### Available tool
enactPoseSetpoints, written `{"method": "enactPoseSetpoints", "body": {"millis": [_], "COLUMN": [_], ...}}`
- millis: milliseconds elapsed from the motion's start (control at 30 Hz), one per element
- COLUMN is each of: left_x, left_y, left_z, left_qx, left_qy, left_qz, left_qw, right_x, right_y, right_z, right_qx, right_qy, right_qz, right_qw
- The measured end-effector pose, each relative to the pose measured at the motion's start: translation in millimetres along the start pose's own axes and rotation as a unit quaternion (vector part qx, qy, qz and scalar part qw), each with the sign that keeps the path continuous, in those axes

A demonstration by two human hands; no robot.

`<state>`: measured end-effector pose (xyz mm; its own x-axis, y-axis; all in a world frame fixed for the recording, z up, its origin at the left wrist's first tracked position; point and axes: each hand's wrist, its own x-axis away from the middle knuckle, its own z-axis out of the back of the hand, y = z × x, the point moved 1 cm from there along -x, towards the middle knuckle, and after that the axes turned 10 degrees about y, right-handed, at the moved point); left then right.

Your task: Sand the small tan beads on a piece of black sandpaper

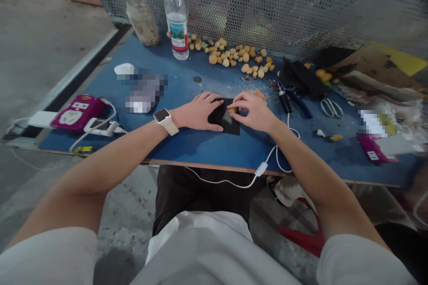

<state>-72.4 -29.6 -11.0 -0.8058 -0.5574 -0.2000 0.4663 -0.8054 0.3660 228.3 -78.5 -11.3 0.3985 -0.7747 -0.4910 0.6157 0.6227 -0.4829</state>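
Fingers of the right hand pinch a small tan nut over a black cloth pad — the left hand lies spread flat, pressing down on the pad. Both sit near the front edge of the blue worktop, with a heap of similar tan nuts toward the back edge.

Left hand flat on a black sheet, right hand pinching a tan nut against it; more nuts heaped farther along the blue table, beside a water bottle.
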Motion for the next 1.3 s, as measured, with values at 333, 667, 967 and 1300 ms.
{"method": "enactPoseSetpoints", "body": {"millis": [333,667,967,1300], "left_x": [-1.0,-2.6,-3.1,-2.3], "left_y": [-0.1,-2.2,-2.1,-3.2], "left_z": [-1.2,-1.6,-2.5,-1.0], "left_qx": [-0.002,-0.011,-0.021,-0.014], "left_qy": [0.003,-0.001,0.002,0.01], "left_qz": [-0.001,0.002,0.0,0.001], "left_qw": [1.0,1.0,1.0,1.0], "right_x": [0.6,-3.4,-8.4,-9.0], "right_y": [-6.7,-7.2,5.3,8.2], "right_z": [2.6,2.9,2.4,-2.6], "right_qx": [0.018,0.035,0.016,0.002], "right_qy": [-0.034,-0.036,-0.024,-0.024], "right_qz": [0.02,-0.016,0.01,0.013], "right_qw": [0.999,0.999,1.0,1.0]}}
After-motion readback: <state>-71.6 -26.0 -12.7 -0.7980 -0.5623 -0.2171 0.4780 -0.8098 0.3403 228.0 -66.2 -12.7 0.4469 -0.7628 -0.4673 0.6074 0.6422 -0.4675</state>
